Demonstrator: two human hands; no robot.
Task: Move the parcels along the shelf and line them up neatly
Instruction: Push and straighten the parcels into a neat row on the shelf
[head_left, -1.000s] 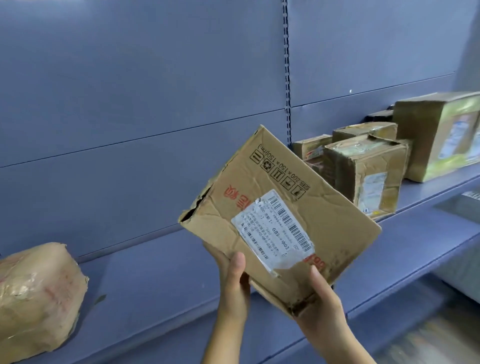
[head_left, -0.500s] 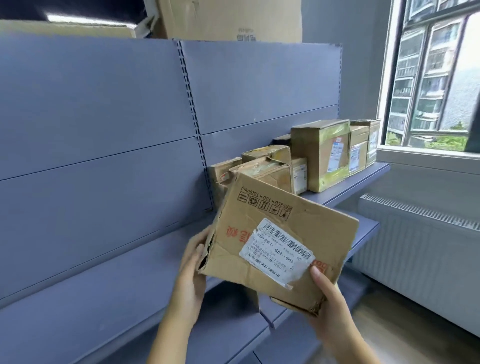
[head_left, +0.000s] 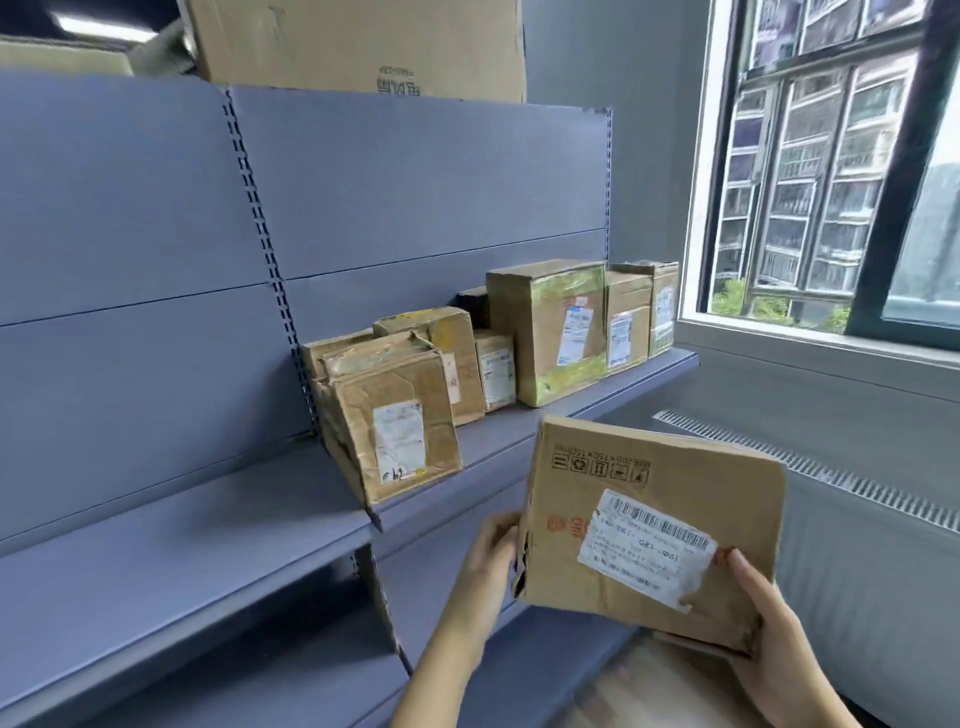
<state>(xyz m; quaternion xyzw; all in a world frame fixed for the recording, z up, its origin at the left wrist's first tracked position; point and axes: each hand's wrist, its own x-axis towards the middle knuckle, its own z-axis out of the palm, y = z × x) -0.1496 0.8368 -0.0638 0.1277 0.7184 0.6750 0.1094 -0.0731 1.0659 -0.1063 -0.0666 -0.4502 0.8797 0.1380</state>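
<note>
parcel (head_left: 649, 530) now further right along the shelf (head_left: 498, 434).

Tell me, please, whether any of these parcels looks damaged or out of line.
The front parcel on the shelf is crumpled and juts ahead of the row. The held parcel, gripped by the left hand and right hand, is torn along its left edge, its label ragged.

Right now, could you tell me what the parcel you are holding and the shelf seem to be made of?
The held parcel looks like matte brown corrugated cardboard: creased face, torn corner, a white paper label. The shelf seems smooth blue-grey painted sheet metal, judging by its thin edge and slotted upright, though unconfirmed.
</note>
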